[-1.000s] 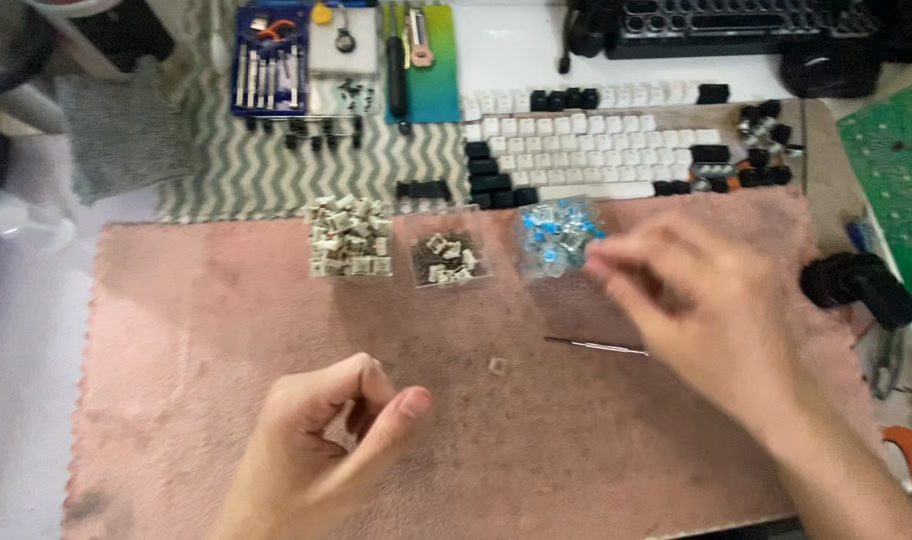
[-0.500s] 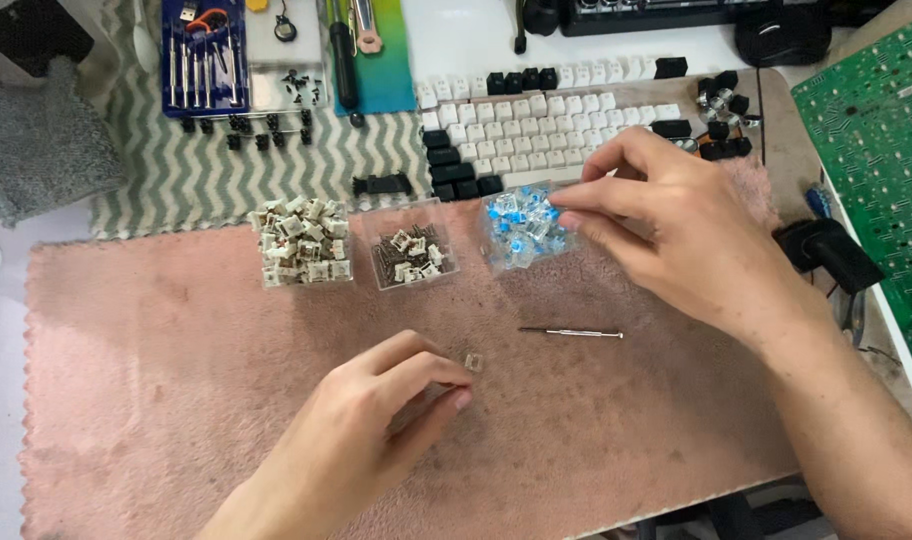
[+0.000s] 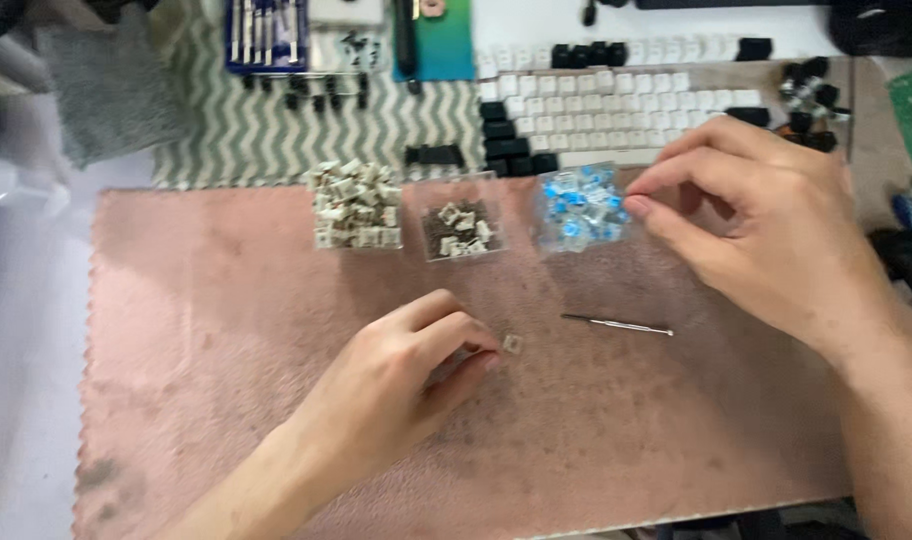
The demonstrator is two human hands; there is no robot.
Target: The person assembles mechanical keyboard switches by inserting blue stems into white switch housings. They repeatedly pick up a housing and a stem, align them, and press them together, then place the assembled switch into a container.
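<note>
The near edge of the pink mat ran along the bottom of the view, and the mat's near half was bare from its left edge to the centre, giving open room there. The left hand entered from the near edge, forearm angled up toward the centre, fingers curled with thumb and forefinger pinched close beside a small pale switch part lying on the mat at its fingertips; whether they touched it could not be told. Just right of it lay a thin metal pick, parallel to the near edge.

The right hand came in from the right edge, wrist raised, thumb and forefinger drawn together at the rim of a clear tray of blue parts; any grip on a part could not be told.

Along the mat's far edge stood three clear square trays in a row: the blue one, a middle tray of dark and pale parts, and a left tray heaped with white parts.

Beyond the far edge lay a white and black keyboard, a zigzag-patterned mat, and a blue tool case.
</note>
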